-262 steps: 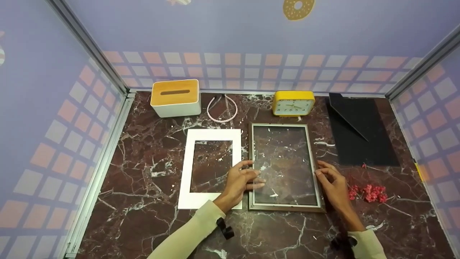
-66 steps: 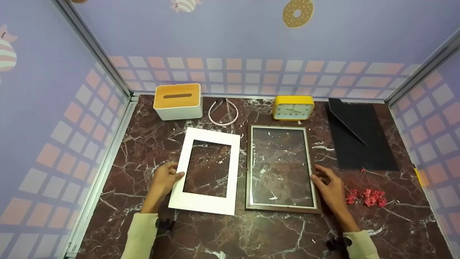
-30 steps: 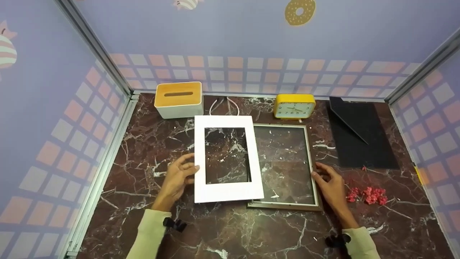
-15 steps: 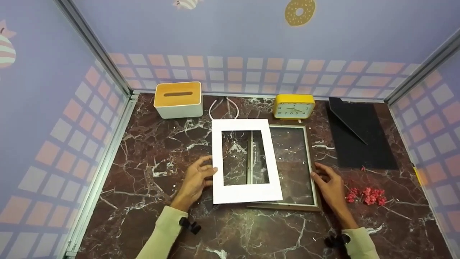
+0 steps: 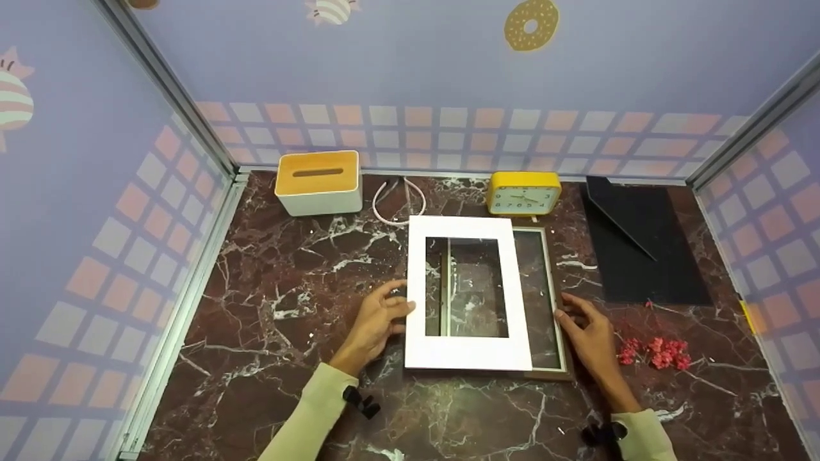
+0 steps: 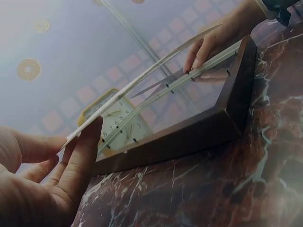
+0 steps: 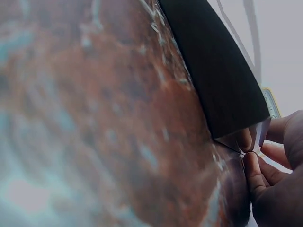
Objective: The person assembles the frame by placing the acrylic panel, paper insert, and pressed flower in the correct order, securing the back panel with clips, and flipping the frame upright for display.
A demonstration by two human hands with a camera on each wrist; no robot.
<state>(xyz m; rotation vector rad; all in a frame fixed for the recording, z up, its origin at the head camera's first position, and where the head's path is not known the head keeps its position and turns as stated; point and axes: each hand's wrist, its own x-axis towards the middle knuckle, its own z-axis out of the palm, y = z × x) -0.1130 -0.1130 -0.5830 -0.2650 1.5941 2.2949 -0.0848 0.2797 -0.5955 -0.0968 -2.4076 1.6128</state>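
Observation:
My left hand [image 5: 375,320] pinches the left edge of a white picture mat [image 5: 467,354], a board with a rectangular window. Seen from the left wrist, the mat [image 6: 124,90] is thin, slightly bowed and tilted above the frame. Under it lies a brown picture frame [image 5: 553,291] with a pale inner lip and a clear pane. The mat overlaps most of the frame, leaving a strip at the right uncovered. My right hand [image 5: 589,330] holds the frame's right side, thumb on the rim. In the right wrist view its fingers [image 7: 258,177] bend beside the frame's dark side [image 7: 218,71].
Along the back wall stand a tissue box [image 5: 320,203] with a wooden lid, a pale headband [image 5: 377,211] and a yellow clock [image 5: 524,179]. A black backing board [image 5: 666,256] with a raised stand flap lies at right. Red flowers [image 5: 668,353] lie beside my right hand.
My left hand moved from the frame to the mat, lifted it off the marble surface and carried it right, over the frame. My right hand stays at the frame's right side.

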